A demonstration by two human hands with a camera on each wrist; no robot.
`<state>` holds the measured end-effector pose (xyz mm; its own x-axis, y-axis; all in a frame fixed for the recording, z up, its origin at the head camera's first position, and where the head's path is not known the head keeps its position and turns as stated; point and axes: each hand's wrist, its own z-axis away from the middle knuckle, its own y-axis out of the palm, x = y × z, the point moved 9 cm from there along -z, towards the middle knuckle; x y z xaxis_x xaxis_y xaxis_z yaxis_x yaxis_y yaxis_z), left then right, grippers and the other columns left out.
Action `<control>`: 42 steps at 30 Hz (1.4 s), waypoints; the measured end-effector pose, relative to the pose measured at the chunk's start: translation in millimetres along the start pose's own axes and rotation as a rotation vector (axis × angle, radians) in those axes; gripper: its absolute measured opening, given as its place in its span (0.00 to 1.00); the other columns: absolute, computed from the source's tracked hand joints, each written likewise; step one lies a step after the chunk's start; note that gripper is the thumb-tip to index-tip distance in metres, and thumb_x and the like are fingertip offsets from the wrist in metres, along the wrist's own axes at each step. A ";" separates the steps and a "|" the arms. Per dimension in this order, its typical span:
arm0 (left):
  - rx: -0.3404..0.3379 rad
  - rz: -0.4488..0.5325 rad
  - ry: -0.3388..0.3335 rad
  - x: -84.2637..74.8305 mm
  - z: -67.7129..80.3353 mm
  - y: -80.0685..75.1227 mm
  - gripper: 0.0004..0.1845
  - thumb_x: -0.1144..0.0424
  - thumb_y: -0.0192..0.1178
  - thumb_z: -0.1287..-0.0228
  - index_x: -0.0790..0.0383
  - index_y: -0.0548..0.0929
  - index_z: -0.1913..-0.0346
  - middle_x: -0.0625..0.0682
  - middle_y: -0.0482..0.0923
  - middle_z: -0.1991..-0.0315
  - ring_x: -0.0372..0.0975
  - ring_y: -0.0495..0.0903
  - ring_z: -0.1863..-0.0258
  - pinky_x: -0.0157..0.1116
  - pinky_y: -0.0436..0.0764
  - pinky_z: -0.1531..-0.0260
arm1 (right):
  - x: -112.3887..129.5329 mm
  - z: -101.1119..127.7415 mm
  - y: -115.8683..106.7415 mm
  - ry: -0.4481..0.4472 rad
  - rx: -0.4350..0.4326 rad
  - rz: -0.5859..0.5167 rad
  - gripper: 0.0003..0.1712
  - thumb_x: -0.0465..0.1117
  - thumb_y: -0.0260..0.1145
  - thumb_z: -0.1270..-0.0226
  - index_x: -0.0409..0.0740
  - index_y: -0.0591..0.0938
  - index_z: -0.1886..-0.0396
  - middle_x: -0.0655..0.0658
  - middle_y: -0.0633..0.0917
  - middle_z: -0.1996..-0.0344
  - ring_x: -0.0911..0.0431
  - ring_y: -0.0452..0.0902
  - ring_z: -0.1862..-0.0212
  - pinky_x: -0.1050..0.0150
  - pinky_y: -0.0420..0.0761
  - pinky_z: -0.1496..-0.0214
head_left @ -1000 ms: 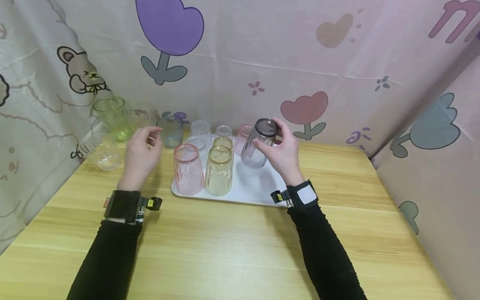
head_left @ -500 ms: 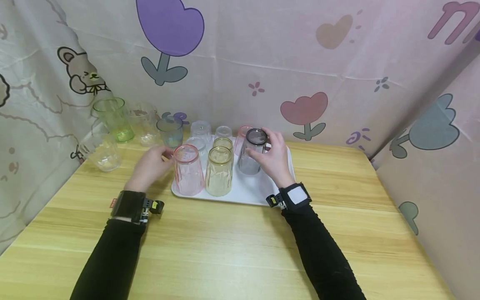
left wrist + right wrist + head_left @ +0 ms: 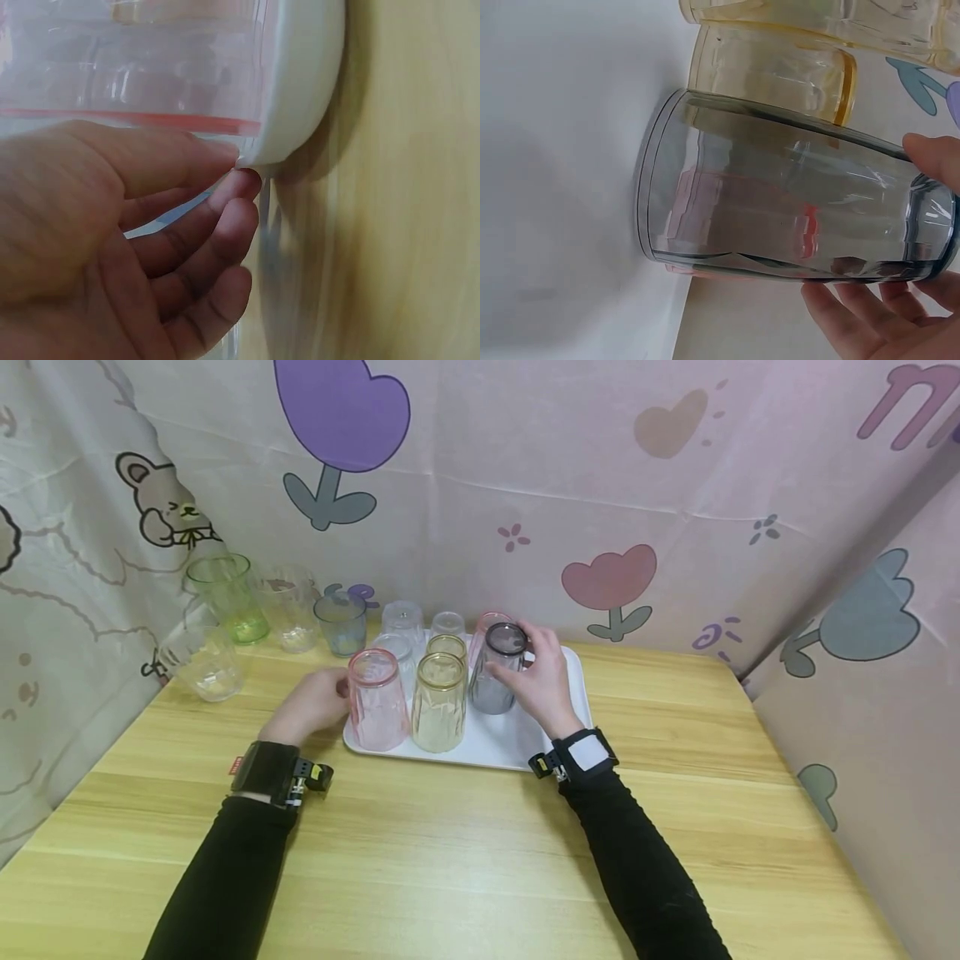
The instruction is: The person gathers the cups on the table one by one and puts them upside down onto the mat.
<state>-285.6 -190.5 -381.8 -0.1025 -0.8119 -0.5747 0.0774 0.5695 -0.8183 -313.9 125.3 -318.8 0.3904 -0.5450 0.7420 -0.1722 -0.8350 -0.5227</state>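
Note:
My right hand (image 3: 546, 683) grips a grey glass (image 3: 492, 685) near its upturned base, thumb on one side and fingers on the other. The glass is upside down, its mouth at the white tray (image 3: 517, 745); whether it bears fully on the tray I cannot tell. At the tray's left edge, my left hand (image 3: 309, 703) pinches the rim between thumb and fingertips, as the left wrist view shows at the tray corner (image 3: 307, 97). Beside it stands an inverted pink glass (image 3: 378, 714). An inverted yellow glass (image 3: 438, 714) stands to the right of that one.
Further back on the tray are a smaller yellow glass (image 3: 447, 646), a pink glass (image 3: 492, 624) and several clear glasses. Left of the tray stand a green glass (image 3: 232, 602), a bluish glass (image 3: 341, 627) and clear glasses (image 3: 206, 668). A patterned cloth (image 3: 480, 485) hangs behind the table.
My right hand has brought the grey glass left and down, from tilted to more upright at the tray. My left hand has moved right and down to the tray's left edge.

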 end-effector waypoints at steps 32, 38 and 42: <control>-0.294 0.211 0.001 2.6 3.7 -33.8 0.23 0.66 0.62 0.30 0.75 0.76 0.37 0.71 0.79 0.42 0.60 0.82 0.48 0.57 0.82 0.47 | 18.9 1.4 -26.5 -0.175 -0.097 -0.091 0.38 0.43 0.74 0.31 0.37 0.72 0.26 0.38 0.76 0.34 0.44 0.76 0.35 0.49 0.80 0.35; -0.593 0.219 0.051 -0.2 18.9 -67.8 0.21 0.68 0.61 0.30 0.74 0.77 0.37 0.68 0.75 0.42 0.59 0.80 0.49 0.53 0.81 0.51 | 12.6 -1.5 -46.1 -0.204 -0.160 -0.077 0.31 0.40 0.69 0.27 0.37 0.74 0.28 0.36 0.77 0.36 0.42 0.76 0.35 0.45 0.79 0.35; -0.750 0.201 0.079 0.6 30.5 -87.6 0.24 0.67 0.64 0.31 0.72 0.75 0.35 0.67 0.70 0.39 0.58 0.76 0.45 0.54 0.77 0.45 | -3.0 -4.6 -58.0 -0.148 -0.156 -0.018 0.29 0.38 0.67 0.26 0.37 0.75 0.28 0.36 0.76 0.36 0.40 0.76 0.36 0.44 0.79 0.36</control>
<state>-262.2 -244.8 -310.3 -0.2296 -0.6886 -0.6878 -0.5865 0.6619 -0.4669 -309.3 175.0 -288.8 0.5211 -0.5221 0.6752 -0.2969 -0.8526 -0.4301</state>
